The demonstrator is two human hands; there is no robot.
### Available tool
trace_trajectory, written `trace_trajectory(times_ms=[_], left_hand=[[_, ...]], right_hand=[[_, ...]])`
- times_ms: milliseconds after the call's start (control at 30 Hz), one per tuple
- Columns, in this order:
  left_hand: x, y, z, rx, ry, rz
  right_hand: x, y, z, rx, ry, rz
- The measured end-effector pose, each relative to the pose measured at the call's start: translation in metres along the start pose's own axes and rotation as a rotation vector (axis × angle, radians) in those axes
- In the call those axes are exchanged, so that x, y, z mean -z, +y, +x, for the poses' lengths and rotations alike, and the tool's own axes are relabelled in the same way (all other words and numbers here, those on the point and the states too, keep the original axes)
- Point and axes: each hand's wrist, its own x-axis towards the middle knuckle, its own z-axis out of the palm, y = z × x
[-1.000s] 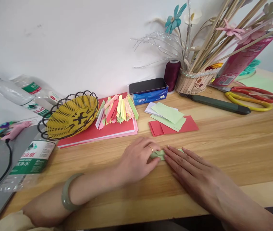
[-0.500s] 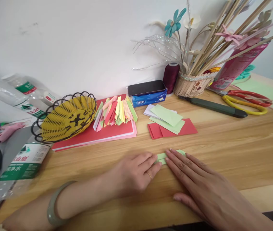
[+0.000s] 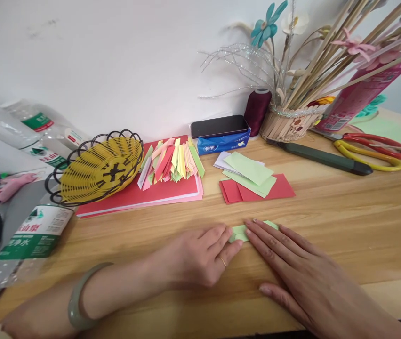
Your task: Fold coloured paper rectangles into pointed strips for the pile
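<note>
A small folded strip of light green paper [image 3: 239,233] lies on the wooden table, largely covered by my hands. My left hand [image 3: 204,254], with a ring and a bangle at the wrist, pinches the strip's left end between thumb and fingers. Flat across its right part lies my right hand [image 3: 292,263], fingers stretched out and pressing down, thumb apart on the wood. A corner of green paper shows past the right fingertips. Just beyond the hands, loose green slips [image 3: 250,168] rest with a pale lilac slip on red paper slips [image 3: 281,187].
Folded coloured paper pieces [image 3: 175,162] sit on red sheets [image 3: 144,195] beside a yellow woven basket [image 3: 98,169]. Plastic bottles [image 3: 34,235] lie left. At the back are a phone [image 3: 220,127] on a blue tissue pack, maroon thread [image 3: 258,110], a dark green cutter [image 3: 327,157] and scissors [image 3: 373,150].
The view has shifted slightly, so the things at the back right appear farther right. Both hands stay on the green strip in nearly the same pose.
</note>
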Motion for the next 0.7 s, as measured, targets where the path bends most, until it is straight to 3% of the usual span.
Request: trace_trajectory(times_ms=[700], left_hand=[[0.0009,-0.0024,0.0052,-0.012,0.008,-0.072]], right_hand=[[-0.002,-0.0025,-0.0025,-0.022,0.005,0.027]])
